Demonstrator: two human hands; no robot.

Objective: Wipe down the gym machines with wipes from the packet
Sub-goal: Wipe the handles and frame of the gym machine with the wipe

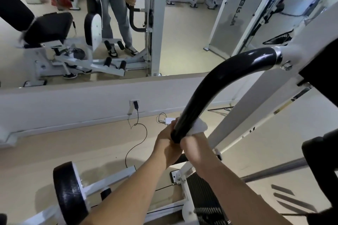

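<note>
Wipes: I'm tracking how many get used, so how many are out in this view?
1: a white wipe wrapped round the black handle's lower end, under the right hand. Others may be hidden; no packet shows.

A large wall mirror (182,42) fills the far side of the room, its lower edge meeting a low white wall (64,107). A wall socket (134,103) sits on that wall with a black plug in it, and a black cable (136,139) loops from it across the pale beige floor (45,151). A small white adapter (169,120) lies on the floor near the wall. The mirror shows more white-framed gym equipment standing on the same floor, and a white banner stand (232,11) to the right. Light is even and soft.
</note>
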